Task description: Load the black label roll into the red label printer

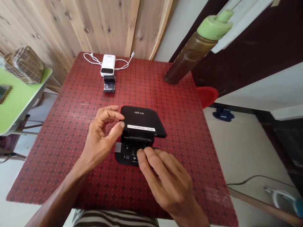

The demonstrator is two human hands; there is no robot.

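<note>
A black device (142, 121) lies on the red patterned table, its lid swung up and away from me. The lid carries pale lettering and a white warning strip (141, 128). Printed symbols and a grey square patch show on the lower panel (125, 157). At the lid's left edge is my left hand (103, 134), with curved fingers, thumb and index apart, nothing visible between them. My right hand (165, 179) is over the right part of the lower panel, thumb and fingertips pressed together. It covers that part, and anything in its pinch is hidden.
Behind the device sit a white power bank (109, 63) with a white cable (123, 65) and a small black roll of film (109, 84). A tall brown bottle (189, 53) with a green cap stands back right. A green table (21, 97) holds a plaid bag (27, 64).
</note>
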